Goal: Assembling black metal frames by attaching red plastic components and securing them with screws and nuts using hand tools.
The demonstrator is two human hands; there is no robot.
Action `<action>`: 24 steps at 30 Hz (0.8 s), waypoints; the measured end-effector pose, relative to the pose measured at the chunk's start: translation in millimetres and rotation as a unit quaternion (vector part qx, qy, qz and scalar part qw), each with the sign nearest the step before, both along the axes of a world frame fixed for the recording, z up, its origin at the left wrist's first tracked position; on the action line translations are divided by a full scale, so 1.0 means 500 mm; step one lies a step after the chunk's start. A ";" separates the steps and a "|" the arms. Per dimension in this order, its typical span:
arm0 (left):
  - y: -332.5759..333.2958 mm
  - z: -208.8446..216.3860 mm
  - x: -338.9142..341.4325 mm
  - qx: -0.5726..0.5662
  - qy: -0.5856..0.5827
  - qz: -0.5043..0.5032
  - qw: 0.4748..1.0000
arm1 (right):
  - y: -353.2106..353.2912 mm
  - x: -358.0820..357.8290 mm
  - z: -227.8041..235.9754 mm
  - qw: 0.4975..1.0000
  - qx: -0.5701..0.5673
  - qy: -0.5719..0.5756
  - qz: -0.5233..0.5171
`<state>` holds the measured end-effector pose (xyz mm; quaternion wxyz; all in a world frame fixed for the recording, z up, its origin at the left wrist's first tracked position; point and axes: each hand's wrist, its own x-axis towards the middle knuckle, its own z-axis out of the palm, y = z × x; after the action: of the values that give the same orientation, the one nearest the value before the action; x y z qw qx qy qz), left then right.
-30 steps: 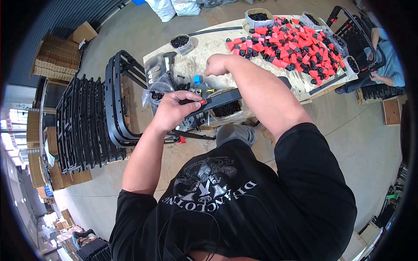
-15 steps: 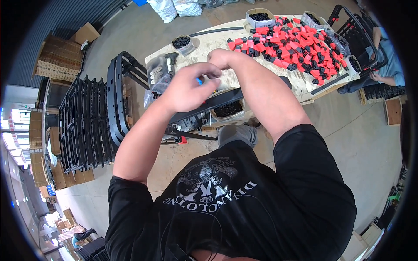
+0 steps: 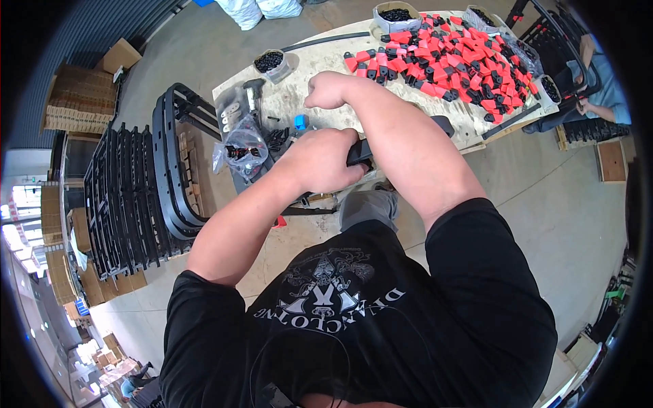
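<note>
My left hand [image 3: 328, 160] is closed round a long black bar [image 3: 360, 151] at the table's near edge. The bar runs right, passes under my right forearm and shows its rounded end beyond it. Over the table, farther out, my right hand [image 3: 329, 91] is curled closed; whatever its fingers hold, if anything, is hidden. A small blue object [image 3: 301, 122] lies on the wooden tabletop [image 3: 294, 98] between the two hands. Left of it are a hammer-like tool [image 3: 253, 94] and a clear plastic bag [image 3: 243, 146] with dark parts in it.
A large heap of red and black pieces [image 3: 449, 61] covers the table's right part. Tubs of small black parts [image 3: 271, 62] stand along its far side. Black metal frames [image 3: 126, 197] are stacked at the left. A co-worker [image 3: 602, 85] is at the far right.
My left hand has moved right and down from above the bar and closed on it. The blue object has come into fuller view. My right hand has shifted slightly left.
</note>
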<state>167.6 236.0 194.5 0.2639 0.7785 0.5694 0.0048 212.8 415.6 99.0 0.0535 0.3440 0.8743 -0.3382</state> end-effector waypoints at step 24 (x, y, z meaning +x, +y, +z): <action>-0.137 -0.039 -0.170 -0.023 -0.289 0.286 0.913 | -0.006 0.010 -0.001 0.999 -0.031 -0.039 -0.018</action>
<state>82.7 167.5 175.1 0.4217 0.5407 0.6669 0.2918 217.7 412.7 98.4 0.0922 0.3706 0.8543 -0.3526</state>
